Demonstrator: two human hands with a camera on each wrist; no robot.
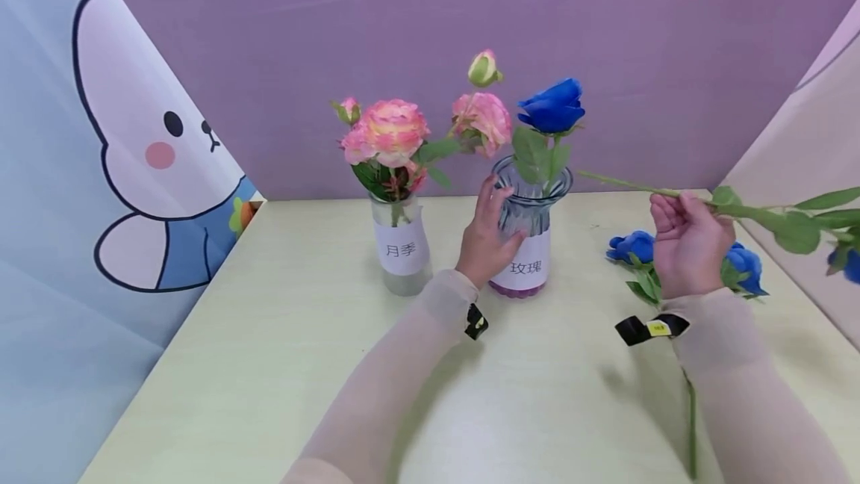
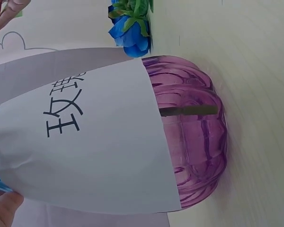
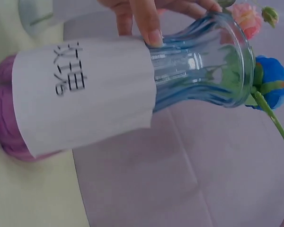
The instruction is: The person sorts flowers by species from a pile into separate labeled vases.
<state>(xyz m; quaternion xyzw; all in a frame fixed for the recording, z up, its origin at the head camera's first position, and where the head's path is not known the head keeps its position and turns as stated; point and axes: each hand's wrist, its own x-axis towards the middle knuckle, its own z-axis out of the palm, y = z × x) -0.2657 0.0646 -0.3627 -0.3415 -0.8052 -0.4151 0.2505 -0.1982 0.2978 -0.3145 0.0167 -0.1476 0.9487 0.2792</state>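
My left hand (image 1: 489,239) grips the neck of a blue-and-purple glass vase (image 1: 519,293) with a white paper label; its thumb (image 3: 149,26) lies on the glass in the right wrist view. One blue rose (image 1: 553,107) stands in this vase, its stem end visible through the purple base in the left wrist view. My right hand (image 1: 695,241) pinches the green stem (image 1: 625,184) of another blue rose (image 1: 852,266). That stem lies nearly level, its cut end close to the vase rim and its bloom at the right edge of the head view.
Left of the gripped vase stands a frosted vase (image 1: 405,282) with a label, holding pink flowers (image 1: 393,131). More blue roses (image 1: 744,267) lie on the table (image 1: 282,364) under and beside my right forearm. A purple cloth backdrop (image 1: 302,58) rises behind.
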